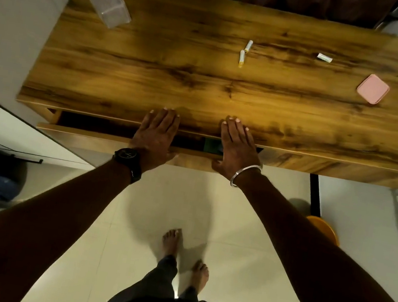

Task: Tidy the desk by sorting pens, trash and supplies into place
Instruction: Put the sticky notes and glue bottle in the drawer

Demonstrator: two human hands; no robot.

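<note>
Black wristwatch (128, 161), silver bangle (245, 175), dark trousers (165, 278).

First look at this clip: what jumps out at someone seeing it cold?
Both hands, the left hand with a black watch and the right hand with a silver bangle, lie flat across the front edge of the wooden desk, over a slightly open drawer. Farther back lie a clear plastic container at left, two small yellow-tipped tubes mid-desk, and a pink pad at right.

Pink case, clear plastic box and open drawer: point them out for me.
Pink case (373, 89): head view, middle of its top face.
Clear plastic box (109, 5): head view, its upper side.
Open drawer (84, 132): head view, front panel's top edge.
</note>
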